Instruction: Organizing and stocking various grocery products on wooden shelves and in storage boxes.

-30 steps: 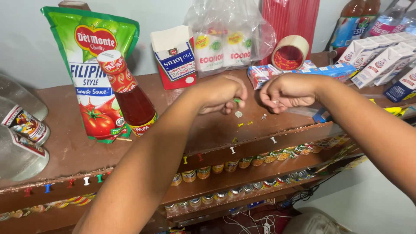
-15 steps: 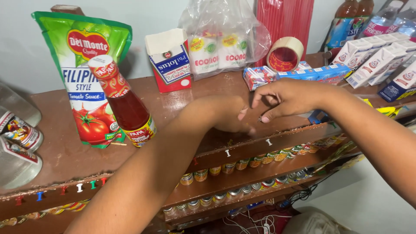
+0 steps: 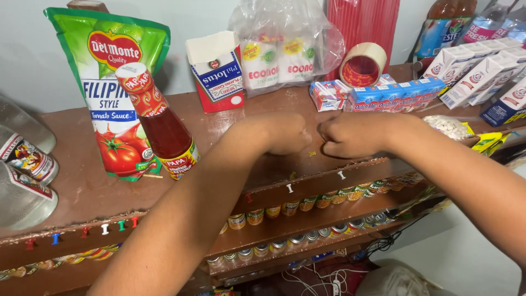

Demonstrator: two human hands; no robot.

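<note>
Yellow scrap [image 3: 311,154]: small fleck lying on the brown shelf top [image 3: 71,186], in the gap between the two fists and just below the knuckles; a second fleck [image 3: 292,175] sits nearer the shelf's front edge, below the left hand.

Left hand [image 3: 282,133]: curled into a closed fist, resting on the shelf; whether it pinches anything cannot be told.

Right hand [image 3: 350,134]: likewise curled tight, knuckles facing the left hand, almost touching it; contents hidden.

Surroundings: ketchup bottle [image 3: 159,129] leaning against a tomato sauce pouch [image 3: 112,82], well to the left of the left forearm; card box [image 3: 215,68] and bagged rolls [image 3: 279,55] behind the left hand; tape roll [image 3: 361,64] and blue packets [image 3: 394,94] behind the right hand; push pins [image 3: 289,188] along the shelf edge beneath both hands.

Risks, judged: the flecks lie close to the edge, so a sweep of either fist could brush them off onto the lower shelves of cans [image 3: 307,204]. A left elbow swinging outward could topple the tilted bottle. Wrists dragging forward could catch on the pins.
</note>
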